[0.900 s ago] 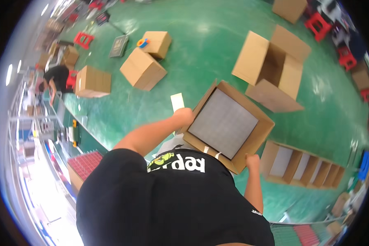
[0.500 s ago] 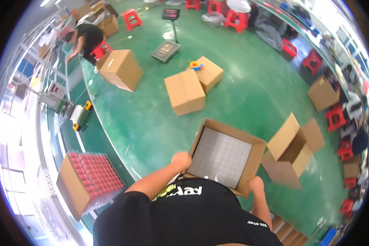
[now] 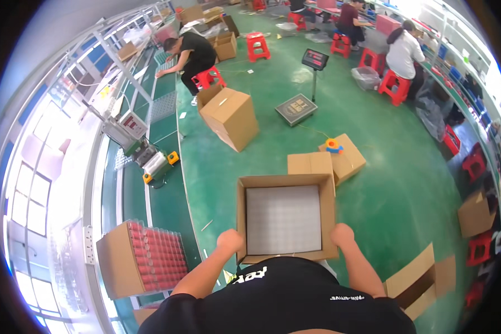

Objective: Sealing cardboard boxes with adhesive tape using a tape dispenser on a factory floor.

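Observation:
Between my two hands is an open cardboard box (image 3: 329, 214), held in front of my body with its open top facing me. A pale grey-white sheet with a faint grid pattern (image 3: 284, 220) covers the inside bottom. My left hand (image 3: 230, 241) is closed at the box's left side, near the lower corner. At the right side wall, my right hand (image 3: 342, 236) is closed in the same way. The fingers of both hands are partly hidden by the box.
A carton of red cylinders in clear plastic (image 3: 158, 256) stands left on the green conveyor (image 3: 167, 211). Closed cartons (image 3: 231, 117) and a floor scale (image 3: 296, 109) lie ahead. An open carton (image 3: 420, 284) sits at lower right. A co-worker (image 3: 197, 58) sits by the conveyor; others sit far right.
My body has turned left, and the box has swung from tilted to square in front of me. Both hands keep their hold. The open carton has shifted to the lower right of view.

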`<state>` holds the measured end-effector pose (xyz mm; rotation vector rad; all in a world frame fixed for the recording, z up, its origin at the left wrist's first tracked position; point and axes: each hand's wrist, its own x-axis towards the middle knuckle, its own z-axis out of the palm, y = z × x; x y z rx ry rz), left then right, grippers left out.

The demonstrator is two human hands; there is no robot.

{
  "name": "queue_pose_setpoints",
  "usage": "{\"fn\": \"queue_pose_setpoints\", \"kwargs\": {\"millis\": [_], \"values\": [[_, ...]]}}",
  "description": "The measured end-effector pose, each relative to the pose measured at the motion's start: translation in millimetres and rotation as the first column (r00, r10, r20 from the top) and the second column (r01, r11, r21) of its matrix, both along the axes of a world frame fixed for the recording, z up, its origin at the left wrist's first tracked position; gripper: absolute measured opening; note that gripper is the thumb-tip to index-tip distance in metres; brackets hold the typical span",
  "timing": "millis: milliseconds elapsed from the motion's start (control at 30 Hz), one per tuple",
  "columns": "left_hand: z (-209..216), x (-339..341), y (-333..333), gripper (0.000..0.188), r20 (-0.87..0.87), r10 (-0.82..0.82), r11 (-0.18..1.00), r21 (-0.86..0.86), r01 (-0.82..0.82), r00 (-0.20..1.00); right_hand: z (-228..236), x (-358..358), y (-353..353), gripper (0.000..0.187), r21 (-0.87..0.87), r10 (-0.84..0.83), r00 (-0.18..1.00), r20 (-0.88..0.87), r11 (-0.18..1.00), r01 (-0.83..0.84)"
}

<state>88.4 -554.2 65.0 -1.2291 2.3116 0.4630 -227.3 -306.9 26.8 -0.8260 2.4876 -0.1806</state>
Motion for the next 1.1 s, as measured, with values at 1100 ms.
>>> {"fn": "queue_pose_setpoints", "kwargs": {"millis": [1100], "values": [[30, -271, -540, 0.034, -0.184, -0.057, 0.998, -0.033, 0.052, 0.981, 19, -227, -455, 0.034, 0.136, -0.056, 0.996, 0.064, 0.990, 0.047]]}}
